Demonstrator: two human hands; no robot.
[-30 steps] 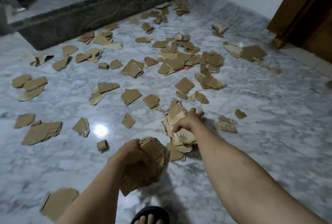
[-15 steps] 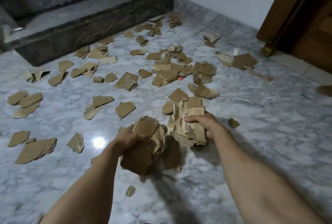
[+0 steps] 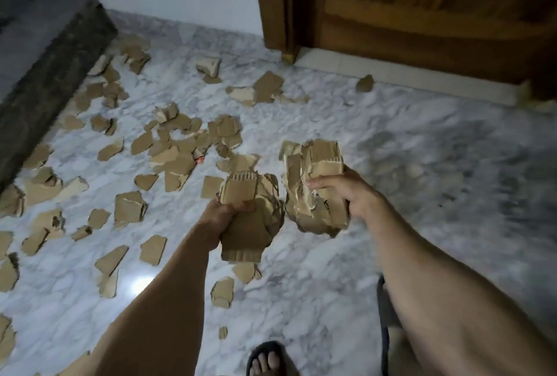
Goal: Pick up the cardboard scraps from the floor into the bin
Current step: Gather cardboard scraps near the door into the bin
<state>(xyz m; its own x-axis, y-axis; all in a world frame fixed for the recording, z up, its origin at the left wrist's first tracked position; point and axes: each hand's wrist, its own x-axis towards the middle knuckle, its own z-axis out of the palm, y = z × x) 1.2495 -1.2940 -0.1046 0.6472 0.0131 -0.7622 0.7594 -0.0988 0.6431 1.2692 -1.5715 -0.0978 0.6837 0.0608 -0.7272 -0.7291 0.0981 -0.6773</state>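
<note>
Two bundles of cardboard scraps are held upright, long axes pointing away. The left hand (image 3: 224,218) grips one bundle (image 3: 250,218); the right hand (image 3: 351,194) clutches the other (image 3: 313,185). Loose scraps (image 3: 168,158) litter the floor (image 3: 407,164) left of the hands. No writing is readable. Since earlier, both bundles are lifted and the door (image 3: 422,13) is closer.

Bare forearms, no sleeves, black open-toed sandal (image 3: 266,354) on one foot

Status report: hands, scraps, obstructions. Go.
Left hand grips a cardboard bundle; right hand grips a second wad. Many loose scraps on the marble floor. No bin in view. Sandalled foot below.
</note>
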